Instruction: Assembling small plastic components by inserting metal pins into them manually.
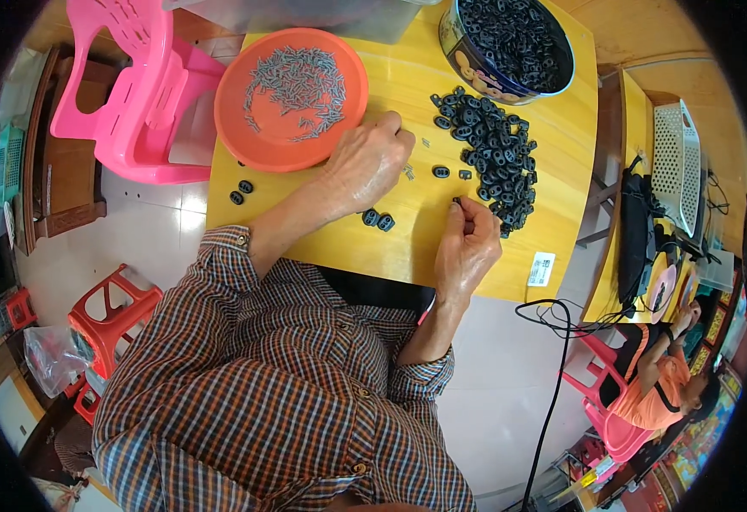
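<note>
My left hand (367, 162) is closed with its fingertips together above the table, just right of an orange-red plate (230, 128). The plate holds a heap of small grey metal springs (297, 81). What the left fingers hold, if anything, is hidden. A few loose springs (408, 172) lie beside that hand. My right hand (469, 252) pinches a small black plastic piece (456, 201) between thumb and forefinger, its other fingers curled. Right of it spreads a pile of black oval two-hole cord locks (497, 158). Two more cord locks (378, 219) lie between my forearms.
A round tin (467, 72) full of small black parts stands at the table's far right. Behind the plate sits a clear plastic bin (305, 17). A pink chair (126, 102) is at left. A black cable (561, 375) hangs at right, near a seated person (653, 388).
</note>
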